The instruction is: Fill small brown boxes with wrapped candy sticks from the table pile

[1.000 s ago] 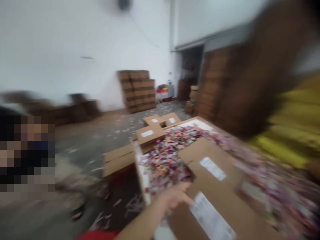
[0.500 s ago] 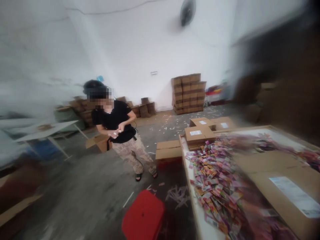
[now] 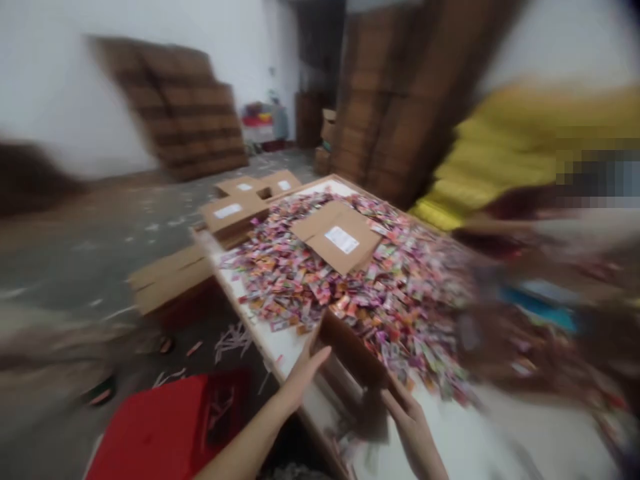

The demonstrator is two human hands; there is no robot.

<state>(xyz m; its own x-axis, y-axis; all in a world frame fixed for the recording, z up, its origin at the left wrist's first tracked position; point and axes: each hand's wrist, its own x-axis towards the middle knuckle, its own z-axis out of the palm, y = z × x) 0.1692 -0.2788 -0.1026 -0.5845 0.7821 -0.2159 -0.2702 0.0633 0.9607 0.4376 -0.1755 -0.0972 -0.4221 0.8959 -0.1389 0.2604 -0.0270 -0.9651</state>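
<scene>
Your left hand (image 3: 303, 373) and right hand (image 3: 407, 417) clasp opposite sides of the open cardboard box (image 3: 353, 353) at the counter (image 3: 500, 440) edge. Keep it level, mouth toward the sachet heap (image 3: 360, 293) just beyond your fingers.

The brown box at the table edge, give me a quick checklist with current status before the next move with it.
1. Left hand on the brown box: ok, it lies against the left side.
2. Right hand on the box: ok, it touches the near right corner.
3. Firm grip: cannot tell, the picture is blurred.
4. Box supported by the white table: ok, it sits near the edge.
5. Sachet pile apart from the box: not ok, it crowds the far side.
6. Red stool out of the way: cannot tell.
</scene>
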